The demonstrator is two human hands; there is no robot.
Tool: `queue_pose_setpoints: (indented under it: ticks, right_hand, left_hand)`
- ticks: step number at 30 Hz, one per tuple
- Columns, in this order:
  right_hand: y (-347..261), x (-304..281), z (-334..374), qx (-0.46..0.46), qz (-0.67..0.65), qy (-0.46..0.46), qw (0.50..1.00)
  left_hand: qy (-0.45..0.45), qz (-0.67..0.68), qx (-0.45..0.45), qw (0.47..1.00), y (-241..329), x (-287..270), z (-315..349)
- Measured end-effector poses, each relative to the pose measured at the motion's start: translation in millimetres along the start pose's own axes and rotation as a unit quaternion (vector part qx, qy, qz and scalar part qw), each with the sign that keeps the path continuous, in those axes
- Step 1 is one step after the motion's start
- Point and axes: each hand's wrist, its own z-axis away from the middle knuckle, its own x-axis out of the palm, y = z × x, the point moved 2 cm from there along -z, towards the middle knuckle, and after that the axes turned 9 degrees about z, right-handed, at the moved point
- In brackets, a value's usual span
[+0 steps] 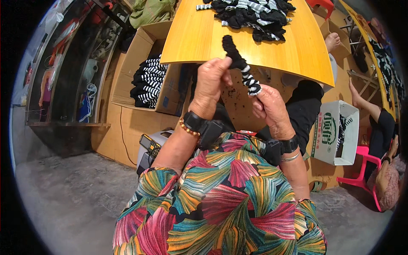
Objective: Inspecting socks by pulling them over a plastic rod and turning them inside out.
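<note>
"As the head view looks down, what's held?"

"The left hand [216, 76] and right hand [270, 106] pinch a slim, black-and-white striped knitted piece [240, 63] by the near edge of the yellow wooden table [187, 38]."

"Handling?"

"Probably light, soft, stretchy; take the striped end."

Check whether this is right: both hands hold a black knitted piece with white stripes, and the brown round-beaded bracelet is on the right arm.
The arm is wrong: the head view shows the brown round-beaded bracelet on the left arm. The left hand and right hand do both hold the black knitted piece with white stripes.
</note>
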Motion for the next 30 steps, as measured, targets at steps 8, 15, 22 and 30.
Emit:
queue_pose_setpoints:
  ticks: [8, 15, 22, 30]
  right_hand:
    - [-10.8, 4.5, 2.8, -0.03, -0.064, -0.042, 0.997]
    - [-9.5, 9.2, 9.5, -0.04, 0.011, -0.005, 0.999]
    - [-7.7, 6.9, 5.6, -0.019, 0.016, 0.011, 1.0]
    - [-8.2, -11.1, -0.5, -0.069, 0.238, 0.031, 0.968]
  left_hand:
    - [-0.062, 0.192, -0.056, 0.978, -1.8, 11.0, 9.2]
    - [-0.1, 0.175, -0.05, 0.978, -0.7, 44.3, 7.3]
    - [0.015, 0.201, 0.021, 0.979, 10.2, 43.7, -0.4]
    - [0.048, 0.139, 0.079, 0.986, 29.3, 33.1, -7.8]
